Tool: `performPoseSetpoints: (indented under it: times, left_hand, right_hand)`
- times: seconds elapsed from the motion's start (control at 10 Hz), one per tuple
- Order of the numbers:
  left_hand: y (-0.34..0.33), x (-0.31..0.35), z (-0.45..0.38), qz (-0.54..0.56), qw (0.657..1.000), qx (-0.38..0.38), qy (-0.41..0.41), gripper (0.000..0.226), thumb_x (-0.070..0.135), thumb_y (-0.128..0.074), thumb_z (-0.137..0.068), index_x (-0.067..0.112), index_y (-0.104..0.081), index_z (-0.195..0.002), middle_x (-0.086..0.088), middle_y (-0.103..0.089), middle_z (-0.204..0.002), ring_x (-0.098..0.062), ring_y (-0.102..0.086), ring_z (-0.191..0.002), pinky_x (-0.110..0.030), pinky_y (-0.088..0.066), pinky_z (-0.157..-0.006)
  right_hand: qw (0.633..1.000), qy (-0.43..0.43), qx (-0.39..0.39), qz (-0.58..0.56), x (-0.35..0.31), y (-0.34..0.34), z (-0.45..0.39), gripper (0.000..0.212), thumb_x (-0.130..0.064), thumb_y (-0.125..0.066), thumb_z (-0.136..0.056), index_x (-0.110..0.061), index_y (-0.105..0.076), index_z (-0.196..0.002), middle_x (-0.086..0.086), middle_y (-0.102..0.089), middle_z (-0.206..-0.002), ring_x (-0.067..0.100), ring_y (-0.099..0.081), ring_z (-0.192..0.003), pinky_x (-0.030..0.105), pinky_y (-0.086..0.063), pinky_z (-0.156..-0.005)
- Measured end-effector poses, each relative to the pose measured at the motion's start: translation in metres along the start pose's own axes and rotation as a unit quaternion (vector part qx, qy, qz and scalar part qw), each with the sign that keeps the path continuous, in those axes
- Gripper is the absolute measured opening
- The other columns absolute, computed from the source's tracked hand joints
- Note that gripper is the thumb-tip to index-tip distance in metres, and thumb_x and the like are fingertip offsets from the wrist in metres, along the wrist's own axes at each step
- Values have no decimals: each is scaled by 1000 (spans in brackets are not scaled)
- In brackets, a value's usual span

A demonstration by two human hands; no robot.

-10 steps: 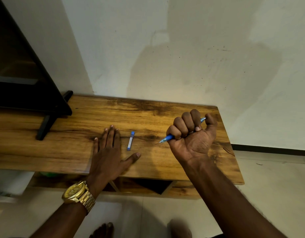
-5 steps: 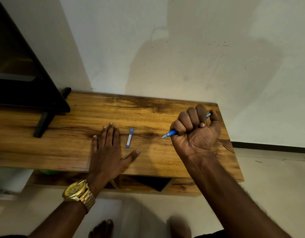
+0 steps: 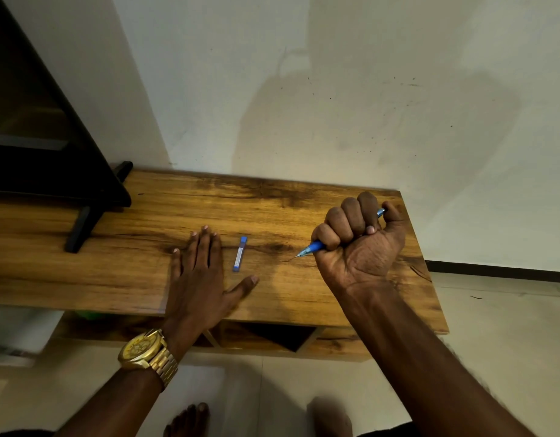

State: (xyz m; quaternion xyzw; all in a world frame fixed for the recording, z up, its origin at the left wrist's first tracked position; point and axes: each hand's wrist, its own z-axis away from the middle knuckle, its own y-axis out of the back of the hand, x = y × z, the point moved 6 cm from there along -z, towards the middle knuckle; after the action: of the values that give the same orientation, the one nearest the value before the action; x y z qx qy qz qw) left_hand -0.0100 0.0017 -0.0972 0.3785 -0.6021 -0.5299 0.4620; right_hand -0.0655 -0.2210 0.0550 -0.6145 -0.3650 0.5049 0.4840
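My right hand (image 3: pixel 360 244) grips a blue mechanical pencil (image 3: pixel 313 248) in a fist above the right part of the wooden table (image 3: pixel 130 272). The pencil's tip points left and down, close to the tabletop; most of its barrel is hidden in the fist. A small blue lead case (image 3: pixel 240 254) lies flat on the wood, between my two hands. My left hand (image 3: pixel 200 279) rests flat on the table with straight fingers, just left of the case and not touching it.
A black TV screen (image 3: pixel 36 146) on a black foot (image 3: pixel 80 230) stands at the table's left. A white wall runs behind. Below the tabletop is an open shelf (image 3: pixel 272 337). My bare feet (image 3: pixel 187 419) are on the tiled floor.
My right hand with the pencil has shifted only slightly; the left hand and the lead case stay where they were. The view has drifted a little.
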Motion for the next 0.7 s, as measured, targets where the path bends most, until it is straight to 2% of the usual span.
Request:
performPoseSetpoints:
  times: [0.7]
  left_hand:
    - [-1, 1, -1, -8, 1000, -11, 3, 132, 105, -4, -78, 15, 7, -173, -7, 17, -182, -25, 13, -169, -58, -3, -136]
  right_hand:
    - [1000, 7, 7, 2, -1, 2, -1, 40, -44, -40, -90, -25, -26, -57, -9, -15, -54, 10, -12, -46, 23, -12, -44]
